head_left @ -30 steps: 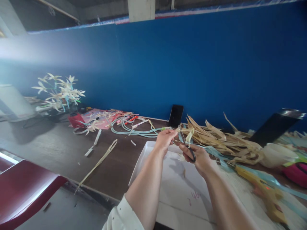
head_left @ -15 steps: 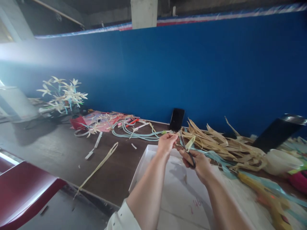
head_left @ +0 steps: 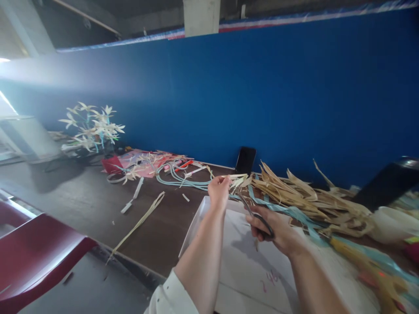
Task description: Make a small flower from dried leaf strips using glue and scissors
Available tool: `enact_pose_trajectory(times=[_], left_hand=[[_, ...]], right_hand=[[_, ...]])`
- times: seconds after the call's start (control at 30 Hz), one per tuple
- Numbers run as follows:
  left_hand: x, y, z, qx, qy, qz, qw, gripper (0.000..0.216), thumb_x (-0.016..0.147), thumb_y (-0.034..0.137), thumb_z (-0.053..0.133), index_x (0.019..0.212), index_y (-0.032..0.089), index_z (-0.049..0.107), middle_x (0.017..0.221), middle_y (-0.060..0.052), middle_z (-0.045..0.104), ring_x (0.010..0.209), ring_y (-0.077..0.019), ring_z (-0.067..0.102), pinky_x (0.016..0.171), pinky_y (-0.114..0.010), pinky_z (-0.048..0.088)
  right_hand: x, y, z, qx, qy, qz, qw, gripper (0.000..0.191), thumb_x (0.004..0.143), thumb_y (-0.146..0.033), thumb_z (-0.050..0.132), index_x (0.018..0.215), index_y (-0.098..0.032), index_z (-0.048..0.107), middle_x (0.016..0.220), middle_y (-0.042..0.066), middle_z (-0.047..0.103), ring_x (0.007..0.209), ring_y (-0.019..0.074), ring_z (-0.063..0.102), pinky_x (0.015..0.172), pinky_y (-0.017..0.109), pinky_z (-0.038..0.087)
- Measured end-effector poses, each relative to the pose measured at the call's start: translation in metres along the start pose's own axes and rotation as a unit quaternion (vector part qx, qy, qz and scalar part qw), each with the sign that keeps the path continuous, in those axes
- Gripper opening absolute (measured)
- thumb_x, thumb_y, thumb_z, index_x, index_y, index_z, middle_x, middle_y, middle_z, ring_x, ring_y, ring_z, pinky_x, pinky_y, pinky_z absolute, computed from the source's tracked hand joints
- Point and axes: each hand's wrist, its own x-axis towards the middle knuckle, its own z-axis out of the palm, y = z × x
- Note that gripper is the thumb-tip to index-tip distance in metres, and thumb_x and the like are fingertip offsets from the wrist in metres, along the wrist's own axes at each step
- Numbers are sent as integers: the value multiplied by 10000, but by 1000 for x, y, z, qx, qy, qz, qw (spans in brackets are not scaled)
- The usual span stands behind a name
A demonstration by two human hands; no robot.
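My left hand point(head_left: 218, 190) is closed in a pinch on a pale strip of dried husk point(head_left: 239, 176), which sticks out to the right of the fingers. My right hand point(head_left: 273, 224) grips a pair of scissors point(head_left: 250, 208) by the dark handles. The blades point up and left, just below the husk strip; whether they touch it I cannot tell. Both hands are above a white box lid point(head_left: 240, 257) with red handwriting on it. To the right of the hands lies a heap of dried husks point(head_left: 294, 194).
A black phone point(head_left: 245, 160) leans against the blue partition point(head_left: 209, 96). Pale blue cords point(head_left: 183, 183) and husk flowers point(head_left: 94, 126) are on the left. A yellow glue gun point(head_left: 363, 264), a white cup point(head_left: 394, 222) and a dark bottle point(head_left: 381, 185) are at right. A red chair point(head_left: 46, 257) stands front left.
The scissors have come away from the left fingers, moving down and right with my right hand. My left hand has shifted slightly left and up with the husk strip. The view has turned slightly.
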Motion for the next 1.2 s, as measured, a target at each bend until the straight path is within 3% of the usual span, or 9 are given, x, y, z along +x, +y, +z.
enact_pose_trajectory(times=[0.17, 0.33, 0.47, 0.7, 1.0, 1.2], left_hand=[[4, -4, -6, 87, 34, 51, 994, 242, 710, 381, 574, 671, 147, 618, 605, -2, 575, 566, -99, 478, 550, -204, 346], [-2, 0, -5, 156, -5, 124, 980, 198, 733, 333, 570, 759, 152, 647, 683, -13, 624, 635, -120, 528, 627, -221, 369], [-7, 5, -3, 187, -43, 161, 968, 190, 741, 329, 572, 792, 166, 656, 746, -27, 652, 680, -131, 553, 662, -231, 382], [-10, 12, -2, 163, -89, 151, 971, 218, 730, 349, 579, 764, 147, 654, 710, -25, 646, 649, -123, 551, 628, -218, 389], [-10, 15, -2, 150, -99, 114, 977, 220, 713, 356, 580, 698, 142, 627, 581, 11, 552, 568, -95, 478, 588, -208, 361], [-8, 11, -2, 128, -162, 95, 974, 227, 693, 361, 591, 660, 137, 605, 546, 22, 504, 531, -80, 418, 552, -204, 336]], right_hand=[[-5, -3, -6, 48, -24, -30, 998, 428, 741, -461, 607, 1032, -169, 494, 537, -15, 561, 431, 103, 456, 397, 212, 313], [-5, -6, -8, 131, -6, -115, 985, 258, 782, -404, 585, 906, -187, 520, 554, -20, 533, 468, 87, 425, 442, 208, 319], [-1, -4, -5, 135, 25, -116, 984, 250, 771, -409, 596, 873, -186, 546, 554, -14, 547, 471, 89, 438, 449, 209, 317], [5, -6, 1, 74, 57, -19, 995, 327, 675, -478, 664, 738, -172, 568, 509, -9, 556, 410, 87, 445, 400, 211, 294], [4, -5, -1, 73, 51, -42, 995, 274, 687, -408, 677, 775, -173, 567, 516, -22, 564, 423, 79, 459, 421, 200, 308], [6, 0, -3, 62, 49, -54, 995, 250, 716, -397, 654, 793, -174, 570, 532, -19, 574, 435, 76, 460, 435, 200, 312]])
